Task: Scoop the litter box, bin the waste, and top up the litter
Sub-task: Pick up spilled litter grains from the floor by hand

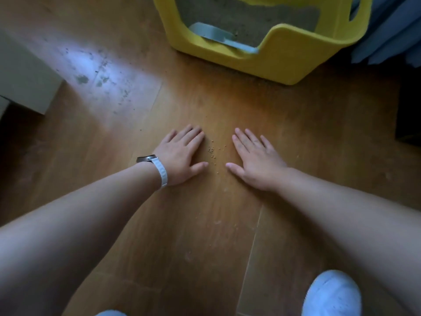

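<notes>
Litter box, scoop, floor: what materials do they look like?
Litter box: looks like moulded plastic, matte yellow; one piece with rounded edges. Scoop: probably plastic too, pale grey-blue and smooth, lying in the litter. Floor: wood-look planks, laminate or vinyl by the look; visible seams, slight sheen where light hits.

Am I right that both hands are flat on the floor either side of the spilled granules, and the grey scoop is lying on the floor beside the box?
Not quite. The left hand and right hand do lie flat on the floor either side of the granules, but the head view shows the grey scoop inside the yellow box, resting on the litter.
</notes>
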Demonstrator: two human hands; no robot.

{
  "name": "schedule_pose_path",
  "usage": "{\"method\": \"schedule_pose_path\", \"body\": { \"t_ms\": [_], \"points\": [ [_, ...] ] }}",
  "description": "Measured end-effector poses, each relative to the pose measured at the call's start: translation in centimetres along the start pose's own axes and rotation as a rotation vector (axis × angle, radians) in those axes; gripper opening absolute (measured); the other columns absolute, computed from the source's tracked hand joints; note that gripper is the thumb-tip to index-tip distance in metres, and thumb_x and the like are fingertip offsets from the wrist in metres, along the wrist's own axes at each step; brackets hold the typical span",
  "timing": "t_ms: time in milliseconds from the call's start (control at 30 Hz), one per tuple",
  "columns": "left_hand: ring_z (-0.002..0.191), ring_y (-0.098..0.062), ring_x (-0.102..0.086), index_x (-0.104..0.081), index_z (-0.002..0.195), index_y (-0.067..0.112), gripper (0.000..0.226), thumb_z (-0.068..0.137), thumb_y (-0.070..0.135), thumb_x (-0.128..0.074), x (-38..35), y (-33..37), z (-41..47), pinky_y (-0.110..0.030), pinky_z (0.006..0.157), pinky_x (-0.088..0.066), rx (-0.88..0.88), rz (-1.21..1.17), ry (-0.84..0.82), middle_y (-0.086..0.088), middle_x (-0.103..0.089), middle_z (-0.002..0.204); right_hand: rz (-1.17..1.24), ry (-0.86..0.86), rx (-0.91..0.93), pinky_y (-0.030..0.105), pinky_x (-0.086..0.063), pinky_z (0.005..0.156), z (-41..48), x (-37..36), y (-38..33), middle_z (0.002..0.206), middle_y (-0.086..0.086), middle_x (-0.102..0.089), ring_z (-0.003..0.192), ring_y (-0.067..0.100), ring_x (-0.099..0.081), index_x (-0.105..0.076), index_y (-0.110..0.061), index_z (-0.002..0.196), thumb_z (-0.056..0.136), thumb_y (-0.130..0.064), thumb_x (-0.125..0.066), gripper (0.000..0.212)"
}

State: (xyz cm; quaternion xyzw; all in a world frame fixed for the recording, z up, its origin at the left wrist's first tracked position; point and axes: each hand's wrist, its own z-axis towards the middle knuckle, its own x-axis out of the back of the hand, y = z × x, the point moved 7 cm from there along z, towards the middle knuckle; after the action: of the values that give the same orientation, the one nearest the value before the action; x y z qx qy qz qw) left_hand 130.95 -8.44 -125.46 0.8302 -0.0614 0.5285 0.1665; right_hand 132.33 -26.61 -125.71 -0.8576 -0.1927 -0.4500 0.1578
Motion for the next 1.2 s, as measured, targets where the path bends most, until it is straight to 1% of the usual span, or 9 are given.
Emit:
{"method": "schedule_pose_path", "body": {
  "t_ms": [100, 167, 267, 433, 633, 867, 1000, 1100, 1200],
  "points": [
    [0.149, -0.016, 0.003, -0.008, 0.154, 0.017, 0.09, 0.086, 0.074, -0.02, -0.7, 0.7, 0.7, -0.043, 0.12, -0.001, -0.101, 0.084, -0.01, 0.0, 0.0, 0.163, 0.006, 0.016, 0.017, 0.044, 0.001, 0.121, 0.0, -0.5, -0.4, 0.162, -0.005, 0.018, 0.149, 0.015, 0.014, 0.007, -0.019, 0.155, 0.094, -0.068, -0.015, 0.081],
    [0.149, -0.017, -0.001, -0.013, 0.154, 0.014, 0.092, 0.086, 0.075, -0.017, -1.0, 1.2, 0.8, -0.045, 0.12, -0.005, -0.17, 0.095, 0.014, -0.002, -0.005, 0.163, -0.001, 0.031, 0.058, 0.046, 0.001, 0.121, 0.2, -0.7, -1.5, 0.161, -0.005, 0.018, 0.148, 0.015, 0.015, 0.008, -0.019, 0.155, 0.094, -0.067, -0.014, 0.08],
    [0.149, -0.018, -0.005, -0.016, 0.154, 0.011, 0.089, 0.088, 0.071, -0.019, -2.0, 1.7, 0.4, -0.043, 0.121, -0.009, -0.251, 0.067, 0.035, -0.005, -0.011, 0.162, -0.025, 0.056, 0.111, 0.046, 0.001, 0.121, 0.5, -1.3, -3.3, 0.162, -0.004, 0.016, 0.149, 0.015, 0.015, 0.007, -0.018, 0.155, 0.095, -0.065, -0.015, 0.079],
    [0.149, -0.016, 0.002, -0.009, 0.155, 0.011, 0.087, 0.09, 0.068, -0.023, -3.2, 2.0, -1.3, -0.035, 0.12, 0.0, -0.309, 0.006, 0.038, -0.004, -0.004, 0.162, 0.02, 0.075, 0.139, 0.045, 0.004, 0.121, -0.1, -1.7, -4.3, 0.162, -0.006, 0.013, 0.149, 0.014, 0.013, 0.003, -0.019, 0.155, 0.096, -0.063, -0.018, 0.077],
    [0.149, -0.019, 0.002, -0.01, 0.154, 0.011, 0.089, 0.089, 0.069, -0.023, -3.6, 1.0, -3.6, -0.039, 0.12, -0.005, -0.225, -0.046, 0.051, -0.005, -0.003, 0.161, 0.078, 0.081, 0.139, 0.04, 0.006, 0.12, -3.3, -3.0, -3.6, 0.16, -0.008, 0.015, 0.148, 0.011, 0.014, 0.002, -0.02, 0.155, 0.096, -0.063, -0.017, 0.076],
    [0.148, -0.02, -0.002, -0.016, 0.153, 0.012, 0.087, 0.089, 0.072, -0.015, -4.6, 0.0, -6.3, -0.042, 0.118, -0.006, -0.199, 0.004, 0.012, -0.005, -0.008, 0.161, -0.098, 0.031, 0.353, 0.045, -0.008, 0.115, -6.4, -6.3, -5.4, 0.161, 0.003, -0.015, 0.148, 0.02, -0.014, -0.019, -0.015, 0.153, 0.098, -0.061, -0.022, 0.072],
    [0.149, -0.02, -0.002, -0.017, 0.153, 0.012, 0.087, 0.089, 0.071, -0.017, -4.5, 0.4, -5.8, -0.042, 0.119, -0.007, -0.194, -0.009, 0.028, -0.004, -0.007, 0.161, -0.081, 0.046, 0.328, 0.046, -0.006, 0.118, -4.3, -5.2, -5.8, 0.162, 0.003, -0.011, 0.149, 0.019, -0.011, -0.017, -0.012, 0.154, 0.097, -0.06, -0.021, 0.074],
    [0.148, -0.02, -0.004, -0.019, 0.153, 0.012, 0.086, 0.089, 0.07, -0.02, -4.2, 0.6, -5.3, -0.042, 0.119, -0.008, -0.187, -0.015, 0.044, -0.005, -0.01, 0.16, -0.097, 0.057, 0.311, 0.045, -0.002, 0.121, -2.6, -4.3, -5.9, 0.163, 0.002, 0.0, 0.15, 0.017, -0.002, -0.007, -0.013, 0.155, 0.097, -0.061, -0.018, 0.076],
    [0.148, -0.019, -0.003, -0.02, 0.152, 0.012, 0.085, 0.089, 0.068, -0.022, -4.0, 0.9, -5.0, -0.041, 0.119, -0.006, -0.179, -0.018, 0.059, -0.005, -0.012, 0.16, -0.112, 0.075, 0.292, 0.045, -0.004, 0.121, -1.2, -3.4, -6.1, 0.163, 0.005, -0.002, 0.15, 0.018, -0.003, -0.008, -0.012, 0.155, 0.095, -0.061, -0.015, 0.078]
  ]
}}
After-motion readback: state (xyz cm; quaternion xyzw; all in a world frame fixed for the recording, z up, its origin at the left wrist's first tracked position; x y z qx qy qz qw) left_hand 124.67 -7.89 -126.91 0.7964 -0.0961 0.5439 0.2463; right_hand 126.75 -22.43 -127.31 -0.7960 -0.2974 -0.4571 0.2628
